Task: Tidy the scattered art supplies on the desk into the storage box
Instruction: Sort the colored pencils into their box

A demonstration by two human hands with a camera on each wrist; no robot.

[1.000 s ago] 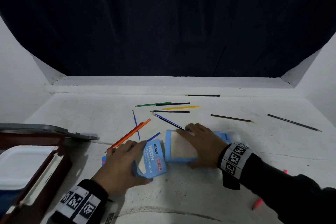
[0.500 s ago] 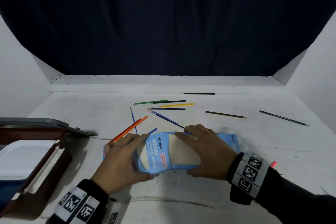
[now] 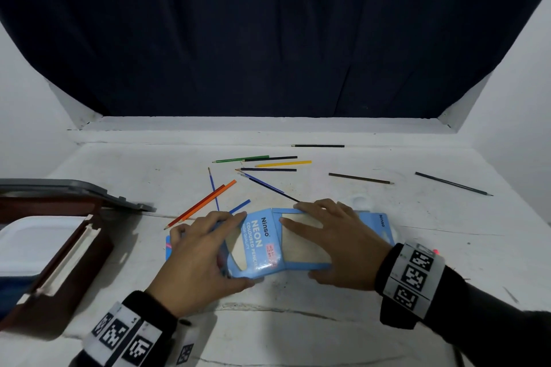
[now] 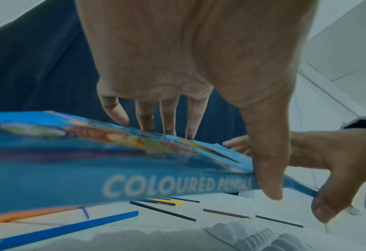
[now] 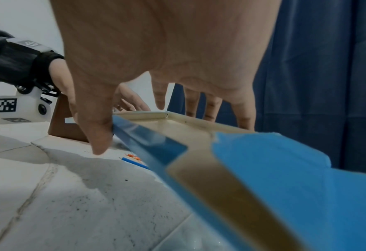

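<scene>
Both my hands on the Ninso pencil carton, near the table's front edge.

My left hand (image 3: 199, 250) clasps the printed blue sleeve (image 3: 258, 243), thumb on its near side and fingers over the top; my right hand (image 3: 334, 240) likewise clasps the inner tray (image 3: 301, 243), fingers across its pale floor. The carton's long axis runs left to right between them. The right wrist view alone shows the tray empty; the left wrist view alone shows a clear plastic insert (image 4: 253, 237) beneath. Beyond, coloured pencils (image 3: 283, 163) lie scattered toward the back edge. The storage box (image 3: 68, 250) sits open at the left edge, nearer my left hand.
</scene>
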